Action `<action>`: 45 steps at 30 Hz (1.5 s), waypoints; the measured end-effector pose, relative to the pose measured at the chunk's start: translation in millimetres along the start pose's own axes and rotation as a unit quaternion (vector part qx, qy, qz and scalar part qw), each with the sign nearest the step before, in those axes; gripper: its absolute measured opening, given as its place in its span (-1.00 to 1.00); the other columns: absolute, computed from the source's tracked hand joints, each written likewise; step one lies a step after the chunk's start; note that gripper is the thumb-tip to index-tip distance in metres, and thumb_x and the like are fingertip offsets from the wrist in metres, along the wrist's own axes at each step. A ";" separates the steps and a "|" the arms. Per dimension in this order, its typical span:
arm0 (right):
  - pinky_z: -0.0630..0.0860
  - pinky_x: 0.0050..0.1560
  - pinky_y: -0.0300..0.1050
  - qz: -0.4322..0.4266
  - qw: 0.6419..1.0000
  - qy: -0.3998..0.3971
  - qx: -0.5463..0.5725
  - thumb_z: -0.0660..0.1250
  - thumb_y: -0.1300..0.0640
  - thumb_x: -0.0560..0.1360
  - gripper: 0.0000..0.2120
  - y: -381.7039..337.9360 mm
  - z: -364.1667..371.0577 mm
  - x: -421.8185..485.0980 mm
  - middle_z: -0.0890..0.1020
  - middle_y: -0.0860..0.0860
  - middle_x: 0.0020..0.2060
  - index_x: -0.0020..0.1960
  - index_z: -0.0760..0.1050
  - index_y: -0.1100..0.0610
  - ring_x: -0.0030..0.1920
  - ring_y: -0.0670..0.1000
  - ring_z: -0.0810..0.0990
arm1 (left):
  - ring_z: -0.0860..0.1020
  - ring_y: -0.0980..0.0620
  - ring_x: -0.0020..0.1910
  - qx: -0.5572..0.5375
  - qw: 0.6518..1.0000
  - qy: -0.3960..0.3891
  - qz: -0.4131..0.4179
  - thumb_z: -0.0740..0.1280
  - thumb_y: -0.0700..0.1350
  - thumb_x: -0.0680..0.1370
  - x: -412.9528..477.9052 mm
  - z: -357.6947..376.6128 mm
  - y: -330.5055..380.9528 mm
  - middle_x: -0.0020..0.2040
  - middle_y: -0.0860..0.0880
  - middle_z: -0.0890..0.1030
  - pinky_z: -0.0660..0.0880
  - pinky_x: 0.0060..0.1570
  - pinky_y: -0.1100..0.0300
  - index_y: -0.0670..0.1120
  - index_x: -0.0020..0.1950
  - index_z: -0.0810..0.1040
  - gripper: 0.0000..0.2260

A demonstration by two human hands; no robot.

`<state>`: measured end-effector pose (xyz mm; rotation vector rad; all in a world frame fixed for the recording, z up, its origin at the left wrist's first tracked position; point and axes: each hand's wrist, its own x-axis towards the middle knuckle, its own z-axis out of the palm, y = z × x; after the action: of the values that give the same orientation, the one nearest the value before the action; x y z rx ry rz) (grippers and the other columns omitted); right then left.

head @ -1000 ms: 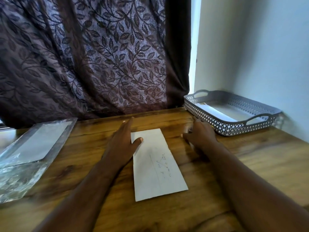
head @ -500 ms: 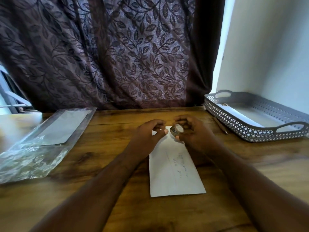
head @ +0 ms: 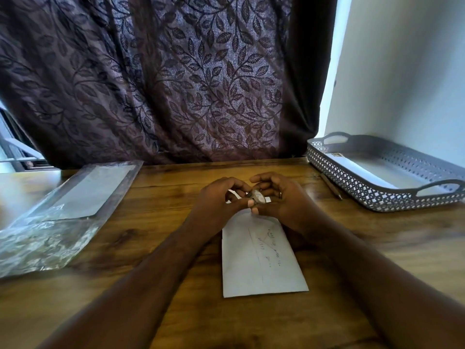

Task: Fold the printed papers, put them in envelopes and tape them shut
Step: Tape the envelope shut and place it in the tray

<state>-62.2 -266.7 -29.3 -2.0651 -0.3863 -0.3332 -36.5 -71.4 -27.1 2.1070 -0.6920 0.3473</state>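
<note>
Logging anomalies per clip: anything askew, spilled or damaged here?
Nothing damaged or spilled. The envelope lies slightly skewed on the table, and a pen lies loose beside the tray.

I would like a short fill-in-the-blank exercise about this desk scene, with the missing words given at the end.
1. Both hands hold a small roll of ____ above the white envelope.
2. The envelope lies flat on the wooden ____.
3. The grey perforated tray stands on the person's ____ side.
4. A pen lies beside the ____.

Missing words: tape; table; right; tray
</note>
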 end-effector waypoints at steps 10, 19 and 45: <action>0.62 0.09 -0.17 -0.003 0.998 0.012 0.055 0.59 0.24 0.37 -0.58 0.2 -3.0 -0.1 0.73 -0.01 0.01 0.19 0.60 0.15 0.04 -0.08 0.70 | 0.62 0.19 -0.31 -0.018 0.999 0.019 0.019 0.46 -0.12 0.53 -3.0 -2.1 3.9 -0.15 0.11 0.65 0.41 -0.33 0.45 -0.06 -0.02 0.59 -0.92; 0.59 -0.03 -0.20 0.024 0.998 0.002 0.064 0.57 0.24 0.38 -0.64 2.9 -7.1 1.1 0.71 -0.03 0.01 0.14 0.62 0.09 0.02 -0.05 0.68 | 0.62 0.19 -0.19 -0.038 0.999 0.022 -0.006 0.40 -0.09 0.57 0.5 -2.1 0.1 -0.08 0.12 0.63 0.55 -0.32 0.27 -0.05 -0.03 0.57 -0.94; 0.59 0.12 0.14 0.236 0.891 0.154 -0.355 0.46 0.09 0.44 -0.53 36.5 -66.2 -2.8 0.65 0.09 0.16 0.33 0.49 0.02 0.16 0.18 0.60 | 0.71 -0.06 -0.15 -0.233 0.969 -0.002 -0.083 0.32 -0.10 0.60 0.2 -0.1 4.6 -0.04 -0.02 0.73 0.66 -0.16 0.15 -0.11 0.05 0.66 -0.85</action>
<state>-55.3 -342.0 -26.4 -2.6595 0.5130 -0.5455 -39.1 -73.5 -24.0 1.7006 -0.5329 0.0752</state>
